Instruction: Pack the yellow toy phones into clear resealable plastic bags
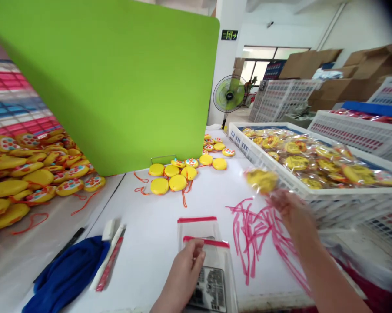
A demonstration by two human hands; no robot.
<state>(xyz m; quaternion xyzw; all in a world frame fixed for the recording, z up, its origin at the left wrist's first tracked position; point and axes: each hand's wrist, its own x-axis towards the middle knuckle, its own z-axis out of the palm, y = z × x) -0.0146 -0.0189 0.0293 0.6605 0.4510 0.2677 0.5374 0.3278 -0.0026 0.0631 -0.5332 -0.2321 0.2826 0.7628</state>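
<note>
My left hand (pixel 184 271) rests at the near edge of the white table (pixel 144 226), its fingers pinching a clear plastic bag (pixel 204 265) with red strips across its top. The bag has a printed dark label near its bottom. My right hand (pixel 294 213) is raised above the table, gripping a blurred clear packet with a yellow disc inside (pixel 261 180). Tangled pink-red cords (pixel 254 239) lie on the table below it. Several yellow discs with coloured dots and red strings (pixel 178 182) lie loose farther forward.
A white plastic crate (pixel 313 191) full of packets stands right of the table. A large heap of yellow discs (pixel 26 174) lies left, behind a green partition (pixel 101 87). A blue cloth (pixel 67 274) and a white tool (pixel 107 256) lie near the left table edge.
</note>
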